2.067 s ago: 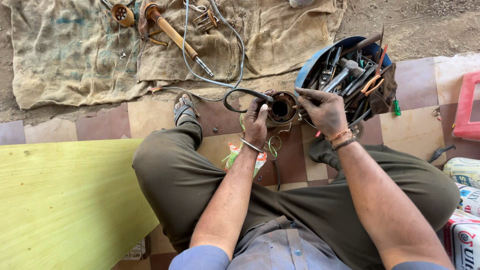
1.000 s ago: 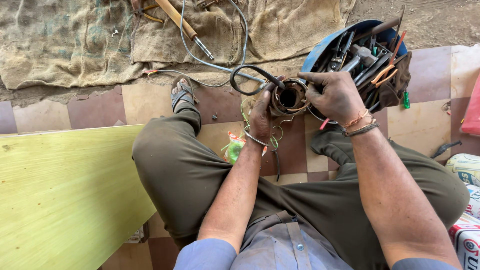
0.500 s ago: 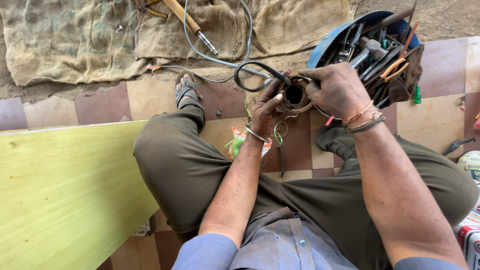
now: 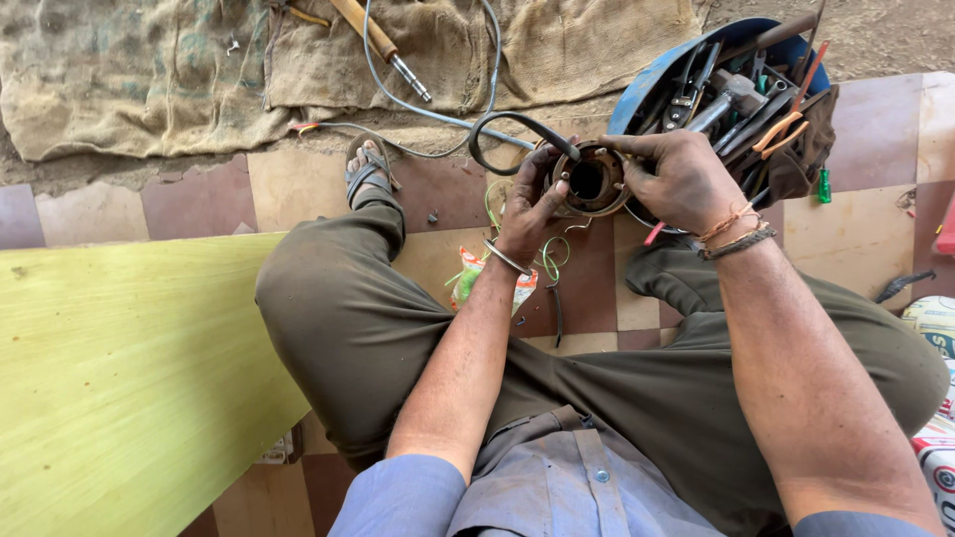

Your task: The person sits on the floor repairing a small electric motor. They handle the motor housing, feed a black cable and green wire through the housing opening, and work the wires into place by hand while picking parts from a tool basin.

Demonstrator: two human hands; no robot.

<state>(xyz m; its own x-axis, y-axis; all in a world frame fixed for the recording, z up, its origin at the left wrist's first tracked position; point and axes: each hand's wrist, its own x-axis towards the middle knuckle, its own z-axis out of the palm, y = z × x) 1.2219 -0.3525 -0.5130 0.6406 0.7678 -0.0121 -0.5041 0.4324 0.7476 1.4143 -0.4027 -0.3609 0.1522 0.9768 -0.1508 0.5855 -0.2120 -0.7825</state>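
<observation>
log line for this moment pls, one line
left hand: grips round motor part | right hand: grips same part | black cable looped behind | blue tool tub beside

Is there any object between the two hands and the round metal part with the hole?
Nothing visible. The left hand and the right hand both grip the round metal part directly; a black cable loops off its top edge.
</observation>
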